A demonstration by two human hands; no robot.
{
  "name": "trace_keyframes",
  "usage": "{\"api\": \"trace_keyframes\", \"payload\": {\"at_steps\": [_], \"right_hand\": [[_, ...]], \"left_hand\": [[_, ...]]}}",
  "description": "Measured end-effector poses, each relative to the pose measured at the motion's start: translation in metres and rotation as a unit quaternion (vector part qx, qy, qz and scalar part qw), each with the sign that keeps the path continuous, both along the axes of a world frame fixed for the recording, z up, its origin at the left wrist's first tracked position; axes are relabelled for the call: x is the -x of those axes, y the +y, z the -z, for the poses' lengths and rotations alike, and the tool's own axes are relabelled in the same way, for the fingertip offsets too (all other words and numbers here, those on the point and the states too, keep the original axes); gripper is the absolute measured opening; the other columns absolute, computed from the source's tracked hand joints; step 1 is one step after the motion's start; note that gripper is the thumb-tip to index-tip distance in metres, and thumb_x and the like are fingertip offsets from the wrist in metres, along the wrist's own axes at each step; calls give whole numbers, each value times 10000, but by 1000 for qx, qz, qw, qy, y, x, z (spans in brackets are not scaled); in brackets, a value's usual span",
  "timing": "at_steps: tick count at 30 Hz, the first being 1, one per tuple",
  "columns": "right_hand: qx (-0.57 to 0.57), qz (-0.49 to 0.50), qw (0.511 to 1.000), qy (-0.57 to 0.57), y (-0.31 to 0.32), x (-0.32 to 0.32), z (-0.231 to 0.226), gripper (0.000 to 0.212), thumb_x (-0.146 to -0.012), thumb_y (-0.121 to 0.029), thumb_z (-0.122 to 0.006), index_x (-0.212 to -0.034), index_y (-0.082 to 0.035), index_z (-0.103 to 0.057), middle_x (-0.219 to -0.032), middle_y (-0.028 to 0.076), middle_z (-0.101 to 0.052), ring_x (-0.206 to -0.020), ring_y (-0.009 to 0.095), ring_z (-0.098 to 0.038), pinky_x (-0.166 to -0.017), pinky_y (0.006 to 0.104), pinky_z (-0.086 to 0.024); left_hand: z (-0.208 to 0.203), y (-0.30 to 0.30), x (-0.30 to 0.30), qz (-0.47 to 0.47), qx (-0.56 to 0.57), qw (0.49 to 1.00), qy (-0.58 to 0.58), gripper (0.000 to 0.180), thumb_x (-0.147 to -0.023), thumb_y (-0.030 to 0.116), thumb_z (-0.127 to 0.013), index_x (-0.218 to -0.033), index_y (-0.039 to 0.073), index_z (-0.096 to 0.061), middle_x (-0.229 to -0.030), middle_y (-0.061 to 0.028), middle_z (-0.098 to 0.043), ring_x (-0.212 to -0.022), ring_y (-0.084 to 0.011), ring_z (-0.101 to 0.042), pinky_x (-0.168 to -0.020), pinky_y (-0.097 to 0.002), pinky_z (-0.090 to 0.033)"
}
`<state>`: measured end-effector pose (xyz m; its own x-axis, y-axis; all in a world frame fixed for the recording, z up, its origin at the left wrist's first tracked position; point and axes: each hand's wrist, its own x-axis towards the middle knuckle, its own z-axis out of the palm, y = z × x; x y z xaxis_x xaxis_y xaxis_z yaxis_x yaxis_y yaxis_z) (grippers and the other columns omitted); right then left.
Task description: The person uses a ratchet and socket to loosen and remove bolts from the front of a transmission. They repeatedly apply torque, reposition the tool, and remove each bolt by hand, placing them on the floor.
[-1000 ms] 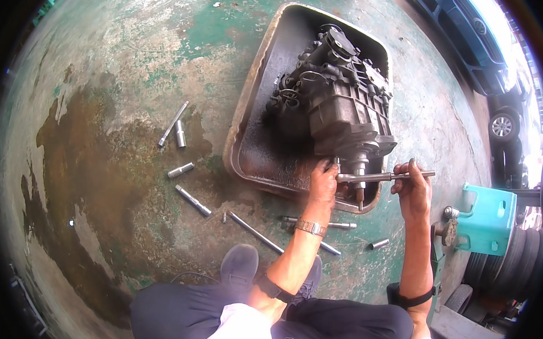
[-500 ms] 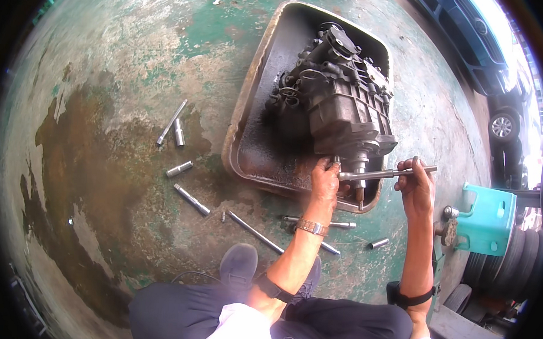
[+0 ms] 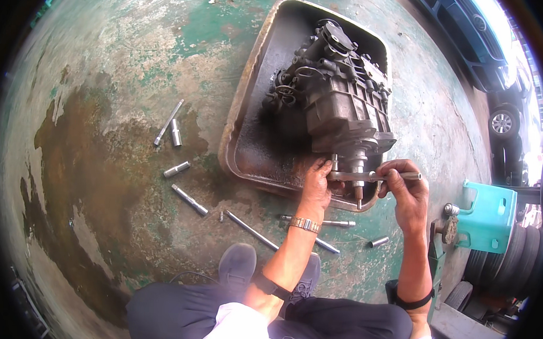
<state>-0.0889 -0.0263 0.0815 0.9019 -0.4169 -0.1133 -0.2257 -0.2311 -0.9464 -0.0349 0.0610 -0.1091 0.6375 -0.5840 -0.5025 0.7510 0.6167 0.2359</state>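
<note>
A dark metal gearbox [image 3: 347, 106] lies in a shallow grimy tray [image 3: 240, 123]. From its near end a splined shaft [image 3: 359, 190] points toward me. My left hand [image 3: 315, 185] is closed around the head end of a silver ratchet wrench [image 3: 350, 176], beside an upright socket [image 3: 335, 162] at the gearbox's lower edge. The wrench lies across the shaft, its handle reaching to the right. Near that handle's outer end, my right hand [image 3: 407, 193] grips it with bent fingers. What lies under my left fingers is partly hidden.
On the stained floor lie several sockets [image 3: 177, 169] and extension bars [image 3: 252, 230], left of and in front of the tray. A turquoise plastic stool [image 3: 489, 218] stands at right, near stacked tyres [image 3: 510, 258]. Parked farther off is a blue vehicle [image 3: 465, 32].
My right hand has shifted a little left along the handle, and its fingers are more curled round it. My left hand stays at the wrench head.
</note>
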Motion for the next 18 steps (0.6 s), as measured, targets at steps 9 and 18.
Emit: {"api": "trace_keyframes", "payload": {"at_steps": [9, 18], "right_hand": [[-35, 43, 998, -14, -20, -14, 9, 216, -941, -197, -525, -997, 8, -564, -879, 75, -599, -631, 87, -528, -585, 222, -454], [-7, 116, 993, -12, -25, -16, 11, 199, -941, -187, -523, -1000, -3, -569, -867, 68, -606, -599, 68, -505, -541, 211, -438]], "left_hand": [[-7, -5, -1, -1, -6, 1000, 17, 139, -902, 136, -521, -1021, 74, -560, -903, -55, -627, -748, -194, -626, -502, -335, -531], [-3, -9, -4, 18, -33, 999, 23, 187, -910, 132, -493, -1066, 45, -547, -955, -86, -617, -788, -231, -623, -578, -368, -542]]}}
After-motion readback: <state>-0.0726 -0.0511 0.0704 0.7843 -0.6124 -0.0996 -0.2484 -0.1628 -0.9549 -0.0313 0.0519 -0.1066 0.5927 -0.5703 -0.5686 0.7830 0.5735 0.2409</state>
